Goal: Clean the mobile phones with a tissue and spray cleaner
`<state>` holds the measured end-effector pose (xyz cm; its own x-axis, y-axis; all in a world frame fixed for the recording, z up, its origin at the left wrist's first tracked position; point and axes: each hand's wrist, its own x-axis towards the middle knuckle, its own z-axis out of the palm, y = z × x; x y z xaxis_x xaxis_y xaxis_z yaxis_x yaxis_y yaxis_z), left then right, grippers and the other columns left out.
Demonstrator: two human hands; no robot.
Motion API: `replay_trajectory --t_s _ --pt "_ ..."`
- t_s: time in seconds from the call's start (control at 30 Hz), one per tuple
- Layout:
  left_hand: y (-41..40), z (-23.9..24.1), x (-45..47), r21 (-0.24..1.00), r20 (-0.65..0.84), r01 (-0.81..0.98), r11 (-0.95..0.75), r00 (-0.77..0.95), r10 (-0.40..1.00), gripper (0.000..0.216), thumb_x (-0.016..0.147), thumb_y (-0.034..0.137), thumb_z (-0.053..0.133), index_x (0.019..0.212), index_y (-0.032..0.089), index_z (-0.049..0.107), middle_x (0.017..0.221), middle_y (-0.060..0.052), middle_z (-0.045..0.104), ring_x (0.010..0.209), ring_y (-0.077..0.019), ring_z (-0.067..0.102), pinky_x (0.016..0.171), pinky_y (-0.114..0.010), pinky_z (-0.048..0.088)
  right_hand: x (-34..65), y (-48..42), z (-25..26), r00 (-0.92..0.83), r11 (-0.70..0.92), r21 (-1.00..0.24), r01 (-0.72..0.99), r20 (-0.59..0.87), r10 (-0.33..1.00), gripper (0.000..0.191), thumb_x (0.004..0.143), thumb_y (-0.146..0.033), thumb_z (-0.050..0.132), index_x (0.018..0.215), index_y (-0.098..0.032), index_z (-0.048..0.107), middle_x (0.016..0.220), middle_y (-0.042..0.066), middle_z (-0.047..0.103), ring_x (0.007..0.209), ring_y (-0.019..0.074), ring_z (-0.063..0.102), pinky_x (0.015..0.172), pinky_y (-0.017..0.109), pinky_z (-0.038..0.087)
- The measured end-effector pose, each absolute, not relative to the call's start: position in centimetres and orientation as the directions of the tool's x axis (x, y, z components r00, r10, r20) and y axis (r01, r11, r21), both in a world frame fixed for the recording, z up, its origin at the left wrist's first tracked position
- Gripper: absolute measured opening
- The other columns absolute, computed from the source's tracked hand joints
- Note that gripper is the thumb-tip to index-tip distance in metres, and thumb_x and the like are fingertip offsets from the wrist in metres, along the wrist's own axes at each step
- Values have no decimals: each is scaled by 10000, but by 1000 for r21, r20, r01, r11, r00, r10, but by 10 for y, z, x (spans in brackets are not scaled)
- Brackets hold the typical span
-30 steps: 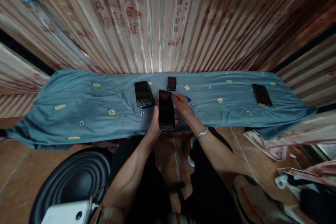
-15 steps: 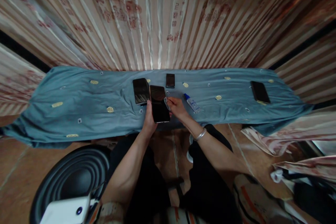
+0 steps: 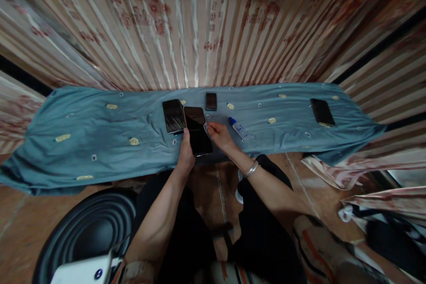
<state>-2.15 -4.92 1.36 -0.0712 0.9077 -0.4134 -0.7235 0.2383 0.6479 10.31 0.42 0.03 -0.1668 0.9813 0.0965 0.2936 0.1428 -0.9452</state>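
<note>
My left hand (image 3: 186, 153) grips a black smartphone (image 3: 199, 137) by its left side, thumb along the edge. The phone is tilted over the front of the blue cloth, its dark screen facing up. My right hand (image 3: 220, 136) is closed in a pinch at the phone's right edge. Between those fingertips there seems to be a small pale-edged thing, too small to name. Another dark phone (image 3: 173, 116) lies just left of the held one. A clear bottle with a blue cap (image 3: 238, 128) rests to the right of my right hand.
A blue patterned cloth (image 3: 109, 133) covers the long bench. On it lie a small dark square object (image 3: 211, 101) at the back and a black flat case (image 3: 322, 112) far right. A pleated curtain (image 3: 186, 31) hangs behind. A round black stool (image 3: 96, 230) and white device (image 3: 83, 270) are lower left.
The whole view has shifted slightly, so the things on the cloth appear a little further left. Both hands keep their places on the phone.
</note>
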Motion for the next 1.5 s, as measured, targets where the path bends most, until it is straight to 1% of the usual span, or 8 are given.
replay_trajectory --t_s 0.1,0.33,0.5,0.67,0.8,0.97,1.3,1.5 --pt "-51 24 -24 666 -412 -722 190 -143 900 488 1028 432 456 1351 113 635 1164 -112 780 1166 -237 710 1048 -344 534 97 -4 -3 -179 89 -968 233 47 983 238 877 -316 551 684 -202 635 642 -36 582 674 133 531 673 234 425" --pt "-49 29 -35 660 -341 -731 174 -85 936 550 1038 500 370 1201 92 701 1066 -139 796 1109 -251 734 993 -366 567 89 -30 -5 -233 -49 -996 80 -67 970 212 839 -324 594 689 -193 664 652 -26 612 641 123 540 636 227 440" --pt "-49 30 -45 646 -359 -736 202 -60 931 562 1028 543 368 1231 124 681 984 -125 804 1024 -258 762 933 -388 599 90 -43 -4 -306 -83 -989 123 -117 945 244 877 -351 587 749 -177 701 652 -12 657 634 137 582 597 223 448" --pt "-46 29 -51 635 -353 -755 163 -96 931 606 1021 587 347 1265 125 654 898 -112 799 935 -241 777 903 -367 603 112 -42 14 -529 181 -897 403 -68 846 210 891 -219 537 768 -179 702 656 -26 650 640 123 583 599 208 390" --pt "-45 31 -50 637 -334 -759 136 -113 936 646 1029 596 277 1177 123 693 866 -108 793 891 -228 777 880 -352 607 128 -38 24 -458 382 -748 543 117 881 275 955 -205 461 951 -196 736 883 32 740 826 173 668 760 265 477" --pt "-47 35 -41 609 -357 -771 189 -54 933 735 1005 662 238 1065 121 731 923 -133 793 1010 -249 758 922 -362 593 123 -41 19 -446 550 -583 598 328 833 334 997 -205 460 1217 -207 711 1274 104 698 1171 243 633 1031 385 499" --pt "-50 34 -39 576 -381 -784 232 -6 925 818 984 698 182 1168 100 709 1071 -182 779 1036 -267 744 884 -380 600 105 -64 22 -620 741 -374 557 407 671 369 1031 -145 407 1287 -109 669 1232 167 676 1128 260 602 1026 404 536" --pt "-50 34 -33 564 -455 -770 299 13 891 879 975 715 112 1164 116 727 925 -136 790 986 -251 755 846 -355 611 95 -70 18 -645 821 -284 496 512 567 363 1015 -95 401 1275 -63 653 1220 173 681 1096 248 625 1029 397 547"
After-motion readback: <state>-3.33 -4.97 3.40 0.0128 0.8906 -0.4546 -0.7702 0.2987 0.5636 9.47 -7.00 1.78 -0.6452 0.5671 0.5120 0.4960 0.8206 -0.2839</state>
